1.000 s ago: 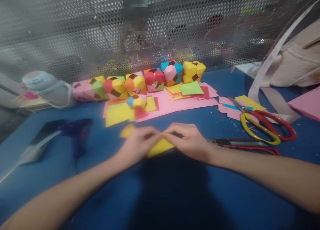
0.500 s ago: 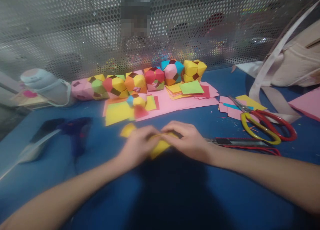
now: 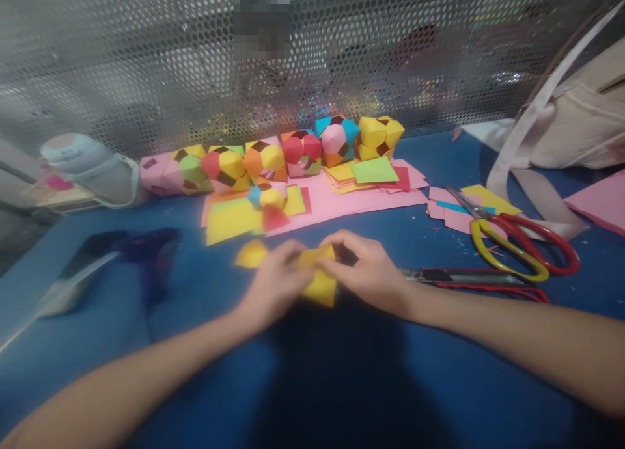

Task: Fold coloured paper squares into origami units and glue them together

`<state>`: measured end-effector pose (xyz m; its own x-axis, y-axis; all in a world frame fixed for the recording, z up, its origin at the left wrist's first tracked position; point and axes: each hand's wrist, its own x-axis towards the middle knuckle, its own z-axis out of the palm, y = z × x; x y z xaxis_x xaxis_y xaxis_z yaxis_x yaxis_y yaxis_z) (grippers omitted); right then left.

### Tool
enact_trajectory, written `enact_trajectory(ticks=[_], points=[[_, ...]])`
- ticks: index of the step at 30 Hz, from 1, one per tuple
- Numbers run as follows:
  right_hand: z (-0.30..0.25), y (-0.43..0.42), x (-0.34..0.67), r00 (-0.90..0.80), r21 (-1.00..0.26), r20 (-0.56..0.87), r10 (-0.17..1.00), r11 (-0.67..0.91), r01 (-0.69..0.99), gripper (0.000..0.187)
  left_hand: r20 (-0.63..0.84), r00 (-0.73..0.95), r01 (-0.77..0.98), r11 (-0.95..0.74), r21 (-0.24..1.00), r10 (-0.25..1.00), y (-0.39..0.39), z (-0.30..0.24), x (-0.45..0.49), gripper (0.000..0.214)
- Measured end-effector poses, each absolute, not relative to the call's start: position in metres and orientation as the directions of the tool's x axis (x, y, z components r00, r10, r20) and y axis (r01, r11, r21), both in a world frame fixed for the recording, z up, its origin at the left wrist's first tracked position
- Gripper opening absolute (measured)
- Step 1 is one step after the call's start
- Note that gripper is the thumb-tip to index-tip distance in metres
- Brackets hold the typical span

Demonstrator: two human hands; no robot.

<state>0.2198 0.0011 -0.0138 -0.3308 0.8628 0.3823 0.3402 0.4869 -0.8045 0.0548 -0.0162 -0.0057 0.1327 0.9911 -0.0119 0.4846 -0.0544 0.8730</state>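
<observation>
A small yellow piece of paper (image 3: 322, 289), bent along a fold, is held between both hands above the blue table. My left hand (image 3: 279, 276) grips its left side, the fingers curled and a little blurred. On the other side, my right hand (image 3: 361, 267) pinches it between thumb and fingers. Just left of my left hand lies a small folded yellow paper piece (image 3: 251, 254). Behind the hands, a partly built paper ball (image 3: 266, 196) in blue, yellow and pink rests on yellow and red sheets.
Several folded paper balls (image 3: 264, 162) line the back against a perforated metal panel (image 3: 303, 58). Scissors (image 3: 512, 241) and a box cutter (image 3: 463, 278) lie right. A glue gun (image 3: 151, 254) and a bottle (image 3: 90, 169) are left. Pink sheets (image 3: 342, 198) lie behind; a bag (image 3: 581, 123) sits far right.
The yellow paper has turned in my fingers, so more of its folded face shows. Both hands stay nearly in place, with slight finger shifts.
</observation>
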Motion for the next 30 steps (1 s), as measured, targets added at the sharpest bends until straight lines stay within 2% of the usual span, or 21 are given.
enact_trajectory(ticks=[3, 7, 10, 12, 16, 19, 22, 26, 30], points=[[-0.0164, 0.0017, 0.2194, -0.319, -0.81, 0.394, 0.862, 0.49, 0.322, 0.006, -0.021, 0.07, 0.453, -0.013, 0.891, 0.997, -0.0146, -0.0069, 0.0546, 0.008], [-0.0212, 0.003, 0.2193, -0.379, -0.735, 0.511, 0.772, 0.621, 0.273, 0.013, -0.024, 0.05, 0.426, 0.0, 0.905, 0.998, -0.0119, -0.0084, 0.0536, 0.004], [-0.0218, 0.0027, 0.2194, -0.404, -0.715, 0.529, 0.747, 0.648, 0.262, 0.015, -0.031, 0.058, 0.417, 0.004, 0.909, 0.998, -0.0118, -0.0083, 0.0537, 0.004], [-0.0202, 0.0023, 0.2192, -0.392, -0.745, 0.487, 0.78, 0.606, 0.28, 0.011, -0.03, 0.061, 0.418, 0.002, 0.909, 0.998, -0.013, -0.008, 0.0542, 0.005], [-0.0162, 0.0026, 0.2183, -0.316, -0.857, 0.332, 0.889, 0.424, 0.292, 0.01, -0.026, 0.065, 0.428, -0.004, 0.904, 0.998, -0.0163, -0.0085, 0.0563, 0.012], [-0.0148, 0.003, 0.2177, -0.28, -0.903, 0.263, 0.923, 0.338, 0.266, 0.007, -0.019, 0.068, 0.424, -0.011, 0.906, 0.998, -0.018, -0.0091, 0.0582, 0.013], [-0.0139, 0.0024, 0.2171, -0.295, -0.907, 0.23, 0.927, 0.314, 0.28, 0.014, -0.008, 0.074, 0.413, -0.023, 0.91, 0.997, -0.0191, -0.0093, 0.06, 0.013], [-0.0135, 0.0013, 0.2165, -0.285, -0.898, 0.256, 0.924, 0.336, 0.284, 0.008, -0.011, 0.092, 0.355, -0.023, 0.935, 0.996, -0.0197, -0.0109, 0.0606, 0.015], [-0.0144, 0.0014, 0.2162, -0.263, -0.911, 0.265, 0.928, 0.331, 0.248, 0.008, 0.03, 0.007, 0.352, -0.03, 0.936, 1.0, -0.0166, -0.0145, 0.0581, 0.017]])
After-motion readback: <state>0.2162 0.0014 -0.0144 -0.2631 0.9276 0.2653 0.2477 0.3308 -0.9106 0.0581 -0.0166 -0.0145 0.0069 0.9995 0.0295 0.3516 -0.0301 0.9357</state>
